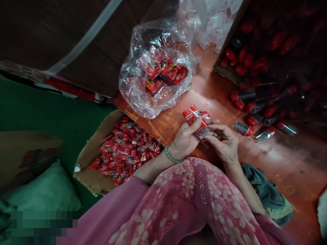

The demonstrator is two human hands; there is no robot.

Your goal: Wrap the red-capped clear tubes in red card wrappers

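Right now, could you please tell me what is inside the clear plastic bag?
The clear plastic bag holds a heap of red printed packets; those beneath the top layer are covered, so I cannot count them.

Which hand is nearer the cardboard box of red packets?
Left. The left hand is just off the right corner of the cardboard box of red packets, not touching it. The right hand is farther away, on the left hand's far side from the box.

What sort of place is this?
Probably a small floor-level packing workshop, perhaps home-based: an open brown cardboard box heaped with red wrapped packets, a clear plastic bag holding more, and red-capped clear tubes scattered on a red floor.
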